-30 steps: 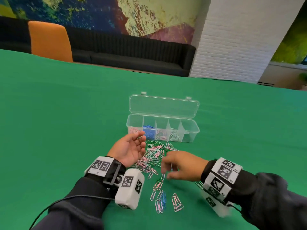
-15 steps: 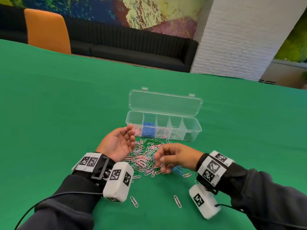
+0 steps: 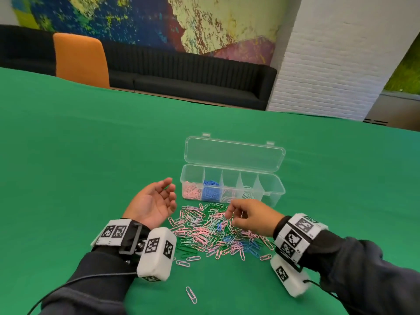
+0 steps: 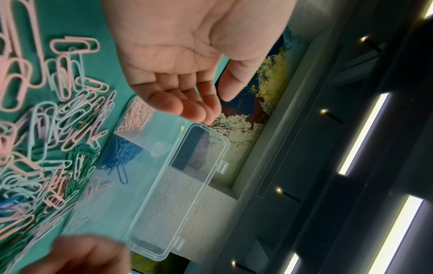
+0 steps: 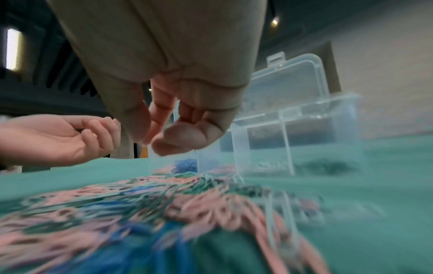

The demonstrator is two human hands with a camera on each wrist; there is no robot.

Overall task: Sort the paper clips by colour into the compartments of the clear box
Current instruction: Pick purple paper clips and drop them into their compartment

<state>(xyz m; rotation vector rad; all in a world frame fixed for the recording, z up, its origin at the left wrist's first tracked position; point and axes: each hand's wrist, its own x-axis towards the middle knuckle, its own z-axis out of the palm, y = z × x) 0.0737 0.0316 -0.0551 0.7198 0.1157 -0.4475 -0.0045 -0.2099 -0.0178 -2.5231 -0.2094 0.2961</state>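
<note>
A clear box [image 3: 276, 196] stands open on the green table, its lid [image 3: 234, 153] tipped back. Its leftmost compartment holds pink clips [image 3: 192, 192], the one beside it blue clips [image 3: 211, 192]; two further ones hold a few pale clips. A mixed pile of paper clips [image 3: 211, 235] lies in front of the box. My left hand [image 3: 171, 196] rests palm up left of the pile, fingers relaxed, palm bare [image 4: 178, 55]. My right hand [image 3: 231, 218] hovers over the pile's far right part, fingers curled [image 5: 154, 142], with a thin pale clip [image 3: 241, 214] showing between them.
One stray pink clip [image 3: 191, 294] lies alone near me, and a few more [image 3: 183, 263] sit at the pile's near left edge. Beyond the table's far edge stand an orange chair [image 3: 81, 60], a black sofa [image 3: 186, 80] and a white brick pillar [image 3: 329, 64].
My right hand has moved from the near side of the pile up towards the box. My left hand has stayed palm up beside the pile. The head view has shifted.
</note>
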